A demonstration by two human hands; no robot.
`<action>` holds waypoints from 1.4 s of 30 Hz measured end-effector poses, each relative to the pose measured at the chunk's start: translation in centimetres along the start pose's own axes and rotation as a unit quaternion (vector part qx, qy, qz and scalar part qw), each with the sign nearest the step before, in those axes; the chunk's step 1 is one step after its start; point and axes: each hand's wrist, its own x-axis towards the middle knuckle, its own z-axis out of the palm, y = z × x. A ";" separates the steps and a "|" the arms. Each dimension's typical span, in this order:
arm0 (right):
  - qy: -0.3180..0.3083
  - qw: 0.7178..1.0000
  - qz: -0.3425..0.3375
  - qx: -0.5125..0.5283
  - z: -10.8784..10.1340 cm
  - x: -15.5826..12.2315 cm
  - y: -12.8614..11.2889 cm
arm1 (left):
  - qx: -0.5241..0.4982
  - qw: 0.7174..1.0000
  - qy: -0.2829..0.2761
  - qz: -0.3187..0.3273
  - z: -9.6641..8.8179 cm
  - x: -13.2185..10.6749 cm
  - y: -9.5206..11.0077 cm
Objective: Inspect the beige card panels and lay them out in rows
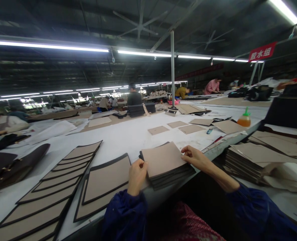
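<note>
Blue sleeves (pixel 125 217), hands (pixel 137 176), white worktable (pixel 128 140), factory hall (pixel 148 33)

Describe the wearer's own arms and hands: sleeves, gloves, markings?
Both hands are bare, with no gloves: the left hand and the right hand. The arms wear loose, slightly shiny dark blue sleeves, the left sleeve and the right sleeve, with gathered fabric and no visible markings. The right forearm shows bare past the wrist. A red patterned garment shows between them.
</note>
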 end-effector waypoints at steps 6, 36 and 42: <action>-0.011 1.000 0.003 0.002 -0.2 0.2 0.2 | 0.011 1.000 -0.006 0.009 0.1 -0.1 0.0; -0.078 0.938 -0.010 -0.336 -1.6 0.7 -2.2 | 0.125 0.979 0.032 0.161 0.6 -0.2 0.1; -0.181 0.967 -0.046 -0.171 -2.7 5.3 -0.2 | 0.125 0.949 -0.130 0.260 0.8 0.3 -0.1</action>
